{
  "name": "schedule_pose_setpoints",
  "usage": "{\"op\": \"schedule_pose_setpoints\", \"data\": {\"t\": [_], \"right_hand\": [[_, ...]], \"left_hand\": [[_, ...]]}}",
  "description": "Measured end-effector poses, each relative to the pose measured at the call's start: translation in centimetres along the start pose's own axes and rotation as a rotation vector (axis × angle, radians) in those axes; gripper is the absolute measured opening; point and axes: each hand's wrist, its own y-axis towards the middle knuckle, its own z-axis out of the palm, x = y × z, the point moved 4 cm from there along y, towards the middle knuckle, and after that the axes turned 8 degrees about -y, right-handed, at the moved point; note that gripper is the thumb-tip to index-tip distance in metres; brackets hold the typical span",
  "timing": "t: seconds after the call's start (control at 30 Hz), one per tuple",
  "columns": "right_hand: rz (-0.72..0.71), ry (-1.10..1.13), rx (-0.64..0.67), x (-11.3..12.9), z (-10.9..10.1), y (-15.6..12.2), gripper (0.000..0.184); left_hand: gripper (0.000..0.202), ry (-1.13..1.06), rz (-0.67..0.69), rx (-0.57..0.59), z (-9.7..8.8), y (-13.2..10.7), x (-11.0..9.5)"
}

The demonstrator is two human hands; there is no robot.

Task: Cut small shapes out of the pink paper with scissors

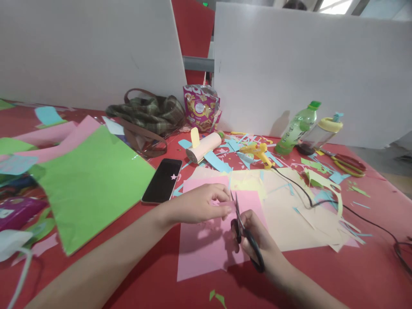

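Pink paper [193, 259] lies at the lower centre of the frame. Above it, the half-curled left hand [206, 201] seemingly pinches a small pink piece [231, 205]; the right hand [268, 247] grips black-handled scissors [256, 251], blades slightly parted, so cutting looks unfinished. At centre, a pale tube [208, 145] already appears fitted with a yellow tab [195, 137] and blue strips [217, 162].

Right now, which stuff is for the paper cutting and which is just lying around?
Seems in use:
black scissors, in the right hand
pink paper piece, in the left hand

Seems just lying about:
phone
snack bag
plaid bag
green-capped bottle
yellow glue gun
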Motion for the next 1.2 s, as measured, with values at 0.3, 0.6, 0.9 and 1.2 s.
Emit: {"op": "schedule_pose_setpoints", "data": {"t": [0.3,0.6,0.9,1.2], "right_hand": [[0.039,-0.001,-0.049,0.2,0.1,0.0,0.033],[0.031,-0.009,-0.220,0.4,-0.7,0.3,0.035],[-0.036,-0.007,-0.274,1.4,-0.9,0.3,0.041],[-0.030,-0.088,-0.213,1.1,-0.8,0.4,0.034]], "left_hand": [[0.018,0.022,-0.022,0.028,-0.5,-0.1,0.0],[0.019,0.074,-0.015,0.057,0.0,-0.1,0.1],[0.017,0.173,0.126,0.248,3.5,0.4,0.6],[0.016,0.230,0.144,0.257,3.4,0.6,0.7]]}}
